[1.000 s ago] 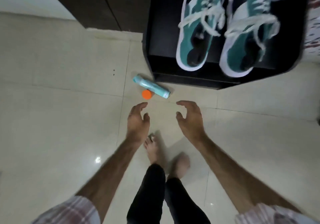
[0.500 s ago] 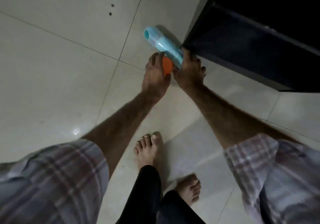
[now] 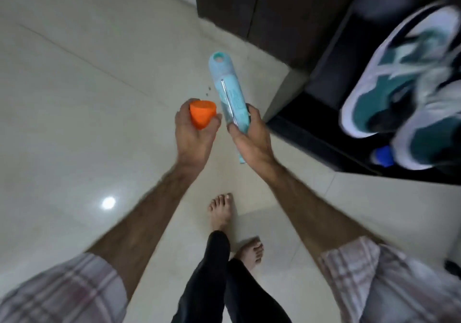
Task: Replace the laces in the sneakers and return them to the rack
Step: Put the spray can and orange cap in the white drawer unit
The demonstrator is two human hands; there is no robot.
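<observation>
Two teal-and-white sneakers [image 3: 399, 78] with white laces sit side by side on the black rack [image 3: 311, 128] at the upper right, blurred by motion. My left hand [image 3: 193, 135] holds an orange cap [image 3: 202, 113] above the floor. My right hand [image 3: 249, 138] grips a light blue spray can [image 3: 228, 93] near its lower end, the can pointing up and away from me. Both hands are left of the rack.
A dark wooden cabinet [image 3: 249, 11] stands behind the rack. A blue object [image 3: 383, 157] lies on the rack beside the nearer sneaker. My bare feet [image 3: 222, 210] stand on the pale tiled floor [image 3: 74, 123], which spreads wide to the left.
Both hands went down to the floor, took hold of the orange cap and the blue can, and lifted them. The sneakers on the rack are back in view.
</observation>
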